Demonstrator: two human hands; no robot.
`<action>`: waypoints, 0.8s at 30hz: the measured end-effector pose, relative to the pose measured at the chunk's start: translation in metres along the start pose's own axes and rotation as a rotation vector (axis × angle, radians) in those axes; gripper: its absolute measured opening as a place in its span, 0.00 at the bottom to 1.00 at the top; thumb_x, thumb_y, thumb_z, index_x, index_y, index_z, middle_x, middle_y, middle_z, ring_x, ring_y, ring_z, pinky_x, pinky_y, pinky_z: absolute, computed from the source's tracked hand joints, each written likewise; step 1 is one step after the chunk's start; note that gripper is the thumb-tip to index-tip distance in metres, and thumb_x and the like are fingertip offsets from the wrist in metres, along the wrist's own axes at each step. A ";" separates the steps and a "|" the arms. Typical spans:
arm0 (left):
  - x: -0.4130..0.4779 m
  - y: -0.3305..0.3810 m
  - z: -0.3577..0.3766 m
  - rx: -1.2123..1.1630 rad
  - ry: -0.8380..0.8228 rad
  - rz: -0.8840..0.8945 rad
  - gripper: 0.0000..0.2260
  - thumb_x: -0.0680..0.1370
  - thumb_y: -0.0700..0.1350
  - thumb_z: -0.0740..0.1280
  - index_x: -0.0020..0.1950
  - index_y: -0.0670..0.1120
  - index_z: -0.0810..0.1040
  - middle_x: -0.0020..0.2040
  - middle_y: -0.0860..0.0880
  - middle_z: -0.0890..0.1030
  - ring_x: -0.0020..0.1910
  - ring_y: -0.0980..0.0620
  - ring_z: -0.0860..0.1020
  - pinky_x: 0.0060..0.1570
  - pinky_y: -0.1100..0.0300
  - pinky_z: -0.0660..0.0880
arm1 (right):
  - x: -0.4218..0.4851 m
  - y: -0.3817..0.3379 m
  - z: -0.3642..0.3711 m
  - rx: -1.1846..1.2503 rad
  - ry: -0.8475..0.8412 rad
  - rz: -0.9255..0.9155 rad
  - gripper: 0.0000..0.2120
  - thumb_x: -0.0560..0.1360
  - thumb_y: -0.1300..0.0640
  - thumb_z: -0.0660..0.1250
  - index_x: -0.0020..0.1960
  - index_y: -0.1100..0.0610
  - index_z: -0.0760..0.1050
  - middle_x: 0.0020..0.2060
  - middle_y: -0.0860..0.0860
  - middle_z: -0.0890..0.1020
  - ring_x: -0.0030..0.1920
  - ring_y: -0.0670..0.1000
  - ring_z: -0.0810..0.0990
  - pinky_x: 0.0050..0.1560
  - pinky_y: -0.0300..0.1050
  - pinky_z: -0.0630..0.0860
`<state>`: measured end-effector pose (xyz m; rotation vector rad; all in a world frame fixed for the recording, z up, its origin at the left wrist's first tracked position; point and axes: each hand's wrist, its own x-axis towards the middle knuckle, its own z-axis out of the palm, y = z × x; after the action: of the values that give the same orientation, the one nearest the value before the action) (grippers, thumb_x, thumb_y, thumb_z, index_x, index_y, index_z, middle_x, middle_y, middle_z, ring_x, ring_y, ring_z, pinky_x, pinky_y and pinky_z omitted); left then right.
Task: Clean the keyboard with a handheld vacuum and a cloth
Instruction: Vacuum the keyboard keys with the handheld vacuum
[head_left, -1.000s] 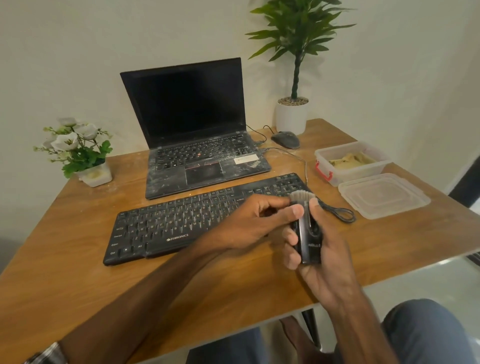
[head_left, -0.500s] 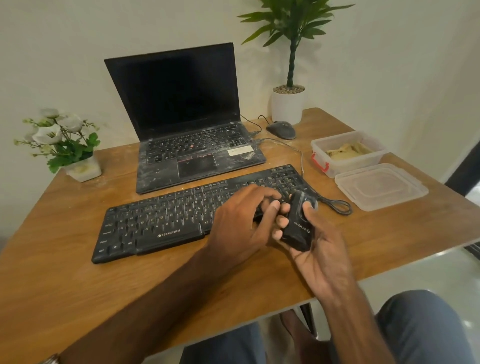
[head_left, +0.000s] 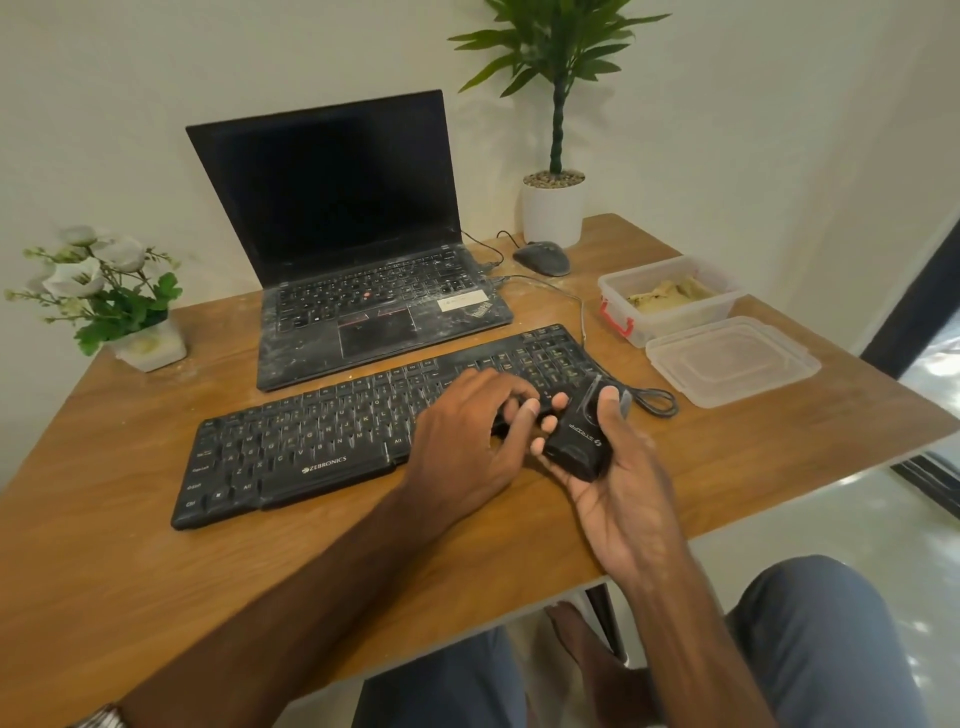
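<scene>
Across the table (head_left: 156, 571), the keyboard (head_left: 322, 441) runs lengthwise left to right, its right end just beyond both hands. At that end the right hand (head_left: 618, 499) grips the vacuum (head_left: 579, 441), nozzle pointing away toward the keys. Beside it, the left hand (head_left: 467, 441) hovers with loosely curled, empty fingers. No cloth shows.

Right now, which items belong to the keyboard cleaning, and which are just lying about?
In use: keyboard; handheld vacuum, held in the right hand; left hand beside it.

Lying about: laptop, mouse, open container, lid, flower pot, plant.
</scene>
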<state>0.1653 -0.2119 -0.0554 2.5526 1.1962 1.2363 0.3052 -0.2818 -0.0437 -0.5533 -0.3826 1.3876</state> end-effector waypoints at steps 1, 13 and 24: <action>0.000 -0.001 0.000 -0.005 -0.002 0.000 0.05 0.82 0.47 0.67 0.53 0.49 0.82 0.45 0.55 0.81 0.45 0.56 0.76 0.43 0.61 0.74 | -0.001 0.000 0.000 -0.005 0.004 -0.007 0.17 0.83 0.51 0.61 0.65 0.62 0.72 0.50 0.60 0.79 0.44 0.54 0.81 0.46 0.51 0.82; 0.000 -0.002 0.001 -0.011 -0.040 0.007 0.05 0.82 0.47 0.67 0.52 0.49 0.82 0.43 0.57 0.78 0.44 0.58 0.74 0.44 0.62 0.73 | -0.003 0.000 -0.002 -0.060 0.004 -0.032 0.15 0.82 0.50 0.62 0.62 0.61 0.74 0.51 0.61 0.79 0.47 0.56 0.80 0.48 0.52 0.82; -0.002 -0.002 -0.001 -0.034 -0.028 0.013 0.03 0.82 0.46 0.68 0.52 0.50 0.81 0.42 0.56 0.78 0.44 0.57 0.74 0.43 0.59 0.74 | -0.009 -0.020 -0.012 -0.398 -0.019 -0.084 0.40 0.63 0.77 0.71 0.69 0.52 0.65 0.64 0.57 0.79 0.63 0.54 0.81 0.61 0.51 0.80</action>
<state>0.1629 -0.2117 -0.0567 2.5485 1.1446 1.2085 0.3265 -0.2937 -0.0411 -0.8394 -0.6975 1.2415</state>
